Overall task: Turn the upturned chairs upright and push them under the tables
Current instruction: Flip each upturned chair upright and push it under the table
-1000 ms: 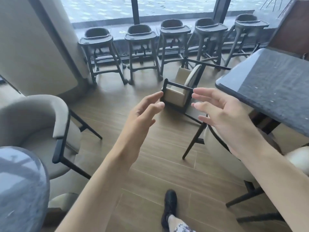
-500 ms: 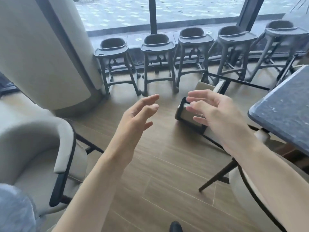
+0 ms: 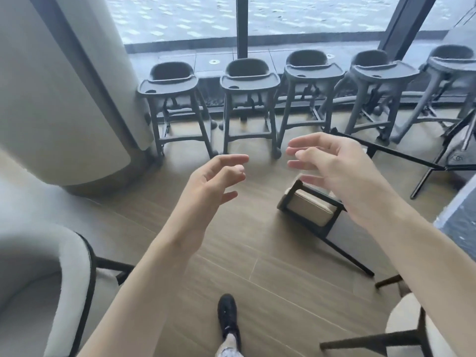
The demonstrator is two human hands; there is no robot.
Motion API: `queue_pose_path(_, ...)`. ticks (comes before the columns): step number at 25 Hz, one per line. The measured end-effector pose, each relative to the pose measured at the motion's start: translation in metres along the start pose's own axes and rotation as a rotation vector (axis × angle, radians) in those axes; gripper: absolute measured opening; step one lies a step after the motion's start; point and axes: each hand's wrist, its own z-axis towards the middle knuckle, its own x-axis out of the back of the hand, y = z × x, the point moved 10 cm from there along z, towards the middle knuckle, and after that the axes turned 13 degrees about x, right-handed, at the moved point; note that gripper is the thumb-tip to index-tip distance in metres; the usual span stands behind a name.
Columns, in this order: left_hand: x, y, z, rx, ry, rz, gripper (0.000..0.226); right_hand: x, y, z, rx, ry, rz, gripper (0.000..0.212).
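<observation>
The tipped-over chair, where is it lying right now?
In the head view the tipped-over chair lies on the wood floor right of centre, partly behind the right hand, between the row of high chairs and the dark table.

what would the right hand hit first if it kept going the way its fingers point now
The right hand is open, fingers pointing left toward the left hand. Straight on, it would likely meet that hand's fingertips first. The tipped chair lies below its palm, out of that line, though depth is hard to judge.
</observation>
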Motion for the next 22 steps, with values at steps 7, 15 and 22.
queue_pose_path(7,0.043,0.086,0.164,-0.045,-0.114,0.044,0.024,-0.038,-0.015,0.157,0.017,0.036,-0.047,0.014)
queue_pose_path(15,-0.007,0.134,0.301,-0.06,-0.32,0.14,0.018,-0.013,0.019,0.267,-0.032,0.224,-0.059,0.014)
queue_pose_path(22,-0.061,0.181,0.436,-0.079,-0.476,0.257,0.021,0.028,0.066,0.396,-0.052,0.286,-0.042,0.015)
